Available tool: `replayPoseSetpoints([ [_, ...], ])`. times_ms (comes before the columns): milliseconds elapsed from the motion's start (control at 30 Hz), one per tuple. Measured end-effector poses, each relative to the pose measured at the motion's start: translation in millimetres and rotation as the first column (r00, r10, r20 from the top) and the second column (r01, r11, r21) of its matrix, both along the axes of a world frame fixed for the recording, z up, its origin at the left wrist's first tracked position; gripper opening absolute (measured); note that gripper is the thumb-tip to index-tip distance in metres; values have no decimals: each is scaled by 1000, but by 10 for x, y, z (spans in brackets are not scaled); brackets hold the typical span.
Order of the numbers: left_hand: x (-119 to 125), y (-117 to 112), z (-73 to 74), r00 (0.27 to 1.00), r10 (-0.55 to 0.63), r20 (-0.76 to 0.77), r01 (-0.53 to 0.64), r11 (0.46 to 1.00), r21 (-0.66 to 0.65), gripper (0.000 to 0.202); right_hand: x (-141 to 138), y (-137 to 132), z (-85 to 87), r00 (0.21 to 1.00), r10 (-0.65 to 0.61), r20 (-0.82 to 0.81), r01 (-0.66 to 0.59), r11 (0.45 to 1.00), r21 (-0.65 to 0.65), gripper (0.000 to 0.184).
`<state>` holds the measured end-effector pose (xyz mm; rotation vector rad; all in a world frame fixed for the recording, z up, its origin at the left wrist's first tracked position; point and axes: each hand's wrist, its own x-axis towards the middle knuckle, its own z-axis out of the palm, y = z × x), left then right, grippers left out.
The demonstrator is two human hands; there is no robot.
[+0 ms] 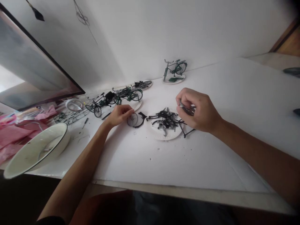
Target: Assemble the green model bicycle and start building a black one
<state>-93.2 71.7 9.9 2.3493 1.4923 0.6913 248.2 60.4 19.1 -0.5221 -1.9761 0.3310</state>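
The right hand [199, 110] pinches a small dark part [186, 108] in its fingers; left of it lies a paper plate [165, 134] with black model bicycle parts [165, 120]. The left hand [119, 115] is curled just beside a small spoked wheel [132, 119]; I cannot tell if it grasps.

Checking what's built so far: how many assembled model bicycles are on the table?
4: a bicycle standing on a paper plate at the back, a bicycle lying on a plate left of it, a green bicycle in front of that, and a black bicycle nearest the left hand.
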Motion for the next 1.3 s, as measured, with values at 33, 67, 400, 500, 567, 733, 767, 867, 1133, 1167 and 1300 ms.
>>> replayPoseSetpoints([
  [33, -4, -8, 8, 999, -7, -37, 8, 1000, 26, 37, 4, 22, -9, 1000, -25, -16, 26, 999, 22, 39],
  [67, 3, -18, 14, 998, -9, -70, 13, 998, 60, 35, 10, 50, -19, 998, -58, -34, 59, 997, 43, 39],
  [400, 538, -294, 5, 948, -115, -297, 205, 934, 292, 21, 294, 343, -43, 927, -355, -121, 375, 877, 302, 41],
  [500, 698, -363, 44, 916, -171, -362, 282, 918, 280, 22, 347, 371, -30, 899, -417, -132, 436, 835, 336, 41],
  [567, 779, -375, 67, 895, -203, -396, 322, 910, 262, 24, 345, 399, -48, 894, -433, -117, 444, 817, 369, 40],
  [733, 855, -291, 85, 851, -283, -443, 398, 897, 191, 25, 287, 432, -124, 841, -541, 10, 474, 746, 468, 37],
  [767, 851, -260, 87, 843, -300, -447, 412, 894, 175, 25, 282, 425, -137, 822, -567, 53, 484, 744, 461, 35],
  [867, 835, -162, 110, 814, -349, -463, 453, 882, 132, 21, 286, 408, -174, 776, -616, 135, 517, 744, 424, 29],
  [1133, 945, 12, 240, 744, -391, -542, 504, 861, 71, 28, 296, 471, -295, 771, -602, 208, 501, 775, 386, 22],
  [1167, 953, 29, 251, 742, -386, -548, 504, 860, 77, 29, 298, 478, -308, 768, -599, 226, 494, 779, 386, 22],
  [1300, 924, 125, 308, 734, -362, -575, 511, 852, 116, 25, 327, 507, -345, 767, -604, 215, 528, 785, 323, 22],
])
